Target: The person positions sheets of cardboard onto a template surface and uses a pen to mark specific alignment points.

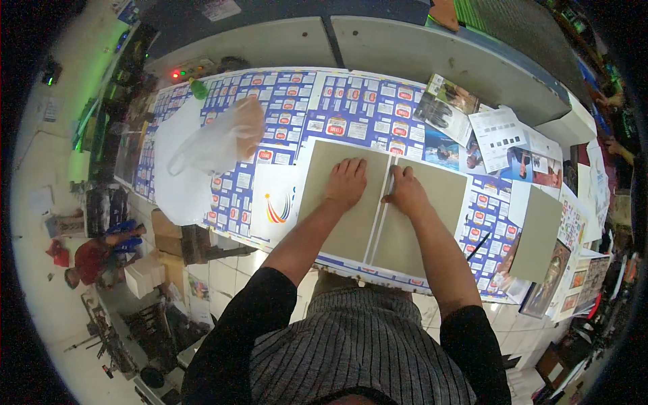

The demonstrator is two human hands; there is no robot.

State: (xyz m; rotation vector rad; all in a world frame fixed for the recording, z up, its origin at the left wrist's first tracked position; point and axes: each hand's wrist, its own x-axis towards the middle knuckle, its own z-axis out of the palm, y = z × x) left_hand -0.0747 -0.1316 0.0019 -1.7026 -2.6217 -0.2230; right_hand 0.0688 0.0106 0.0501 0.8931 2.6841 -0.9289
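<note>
Two grey-brown boards lie side by side on a white sheet, with a narrow strip of the same colour between them and thin white gaps on either side. On the left board (337, 229) my left hand (347, 182) rests flat, palm down, with its fingers together. My right hand (408, 192) lies at the inner edge of the right board (425, 236). Its fingers and thumb are apart and touch down along the narrow strip (379, 226). Neither hand lifts anything. The palm of each hand hides part of the board under it.
Blue printed sheets (287, 91) cover the table. To the left are a clear plastic bag (202, 152) and a green-topped item (198, 88). Printed pages (496, 138), another grey board (538, 233) and a dark thin tool (478, 247) lie to the right. A person (91, 260) is at far left.
</note>
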